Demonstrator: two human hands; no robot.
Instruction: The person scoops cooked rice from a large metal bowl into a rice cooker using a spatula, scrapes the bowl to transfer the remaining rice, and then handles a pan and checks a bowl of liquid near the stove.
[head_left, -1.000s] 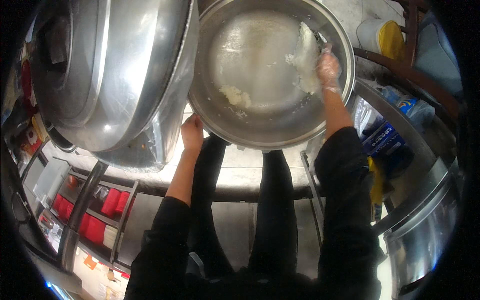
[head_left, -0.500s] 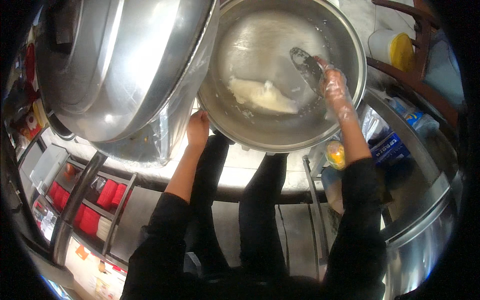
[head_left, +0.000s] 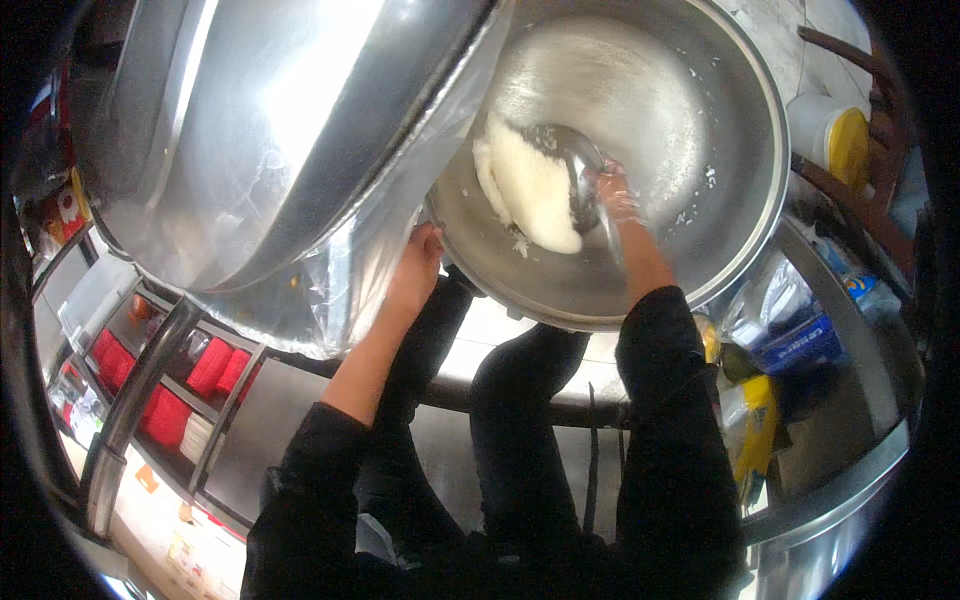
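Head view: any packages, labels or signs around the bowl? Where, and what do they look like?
Blue plastic package: right of the metal bowl, crumpled, blue and white.
Yellow packet: below the blue one, upright, flat.
Tub with yellow lid: upper right, round, white.
Red containers: lower-left shelf, stacked.

A steel counter (head_left: 860,330) carries plastic bags (head_left: 790,320) and a yellow-lidded tub (head_left: 835,140)
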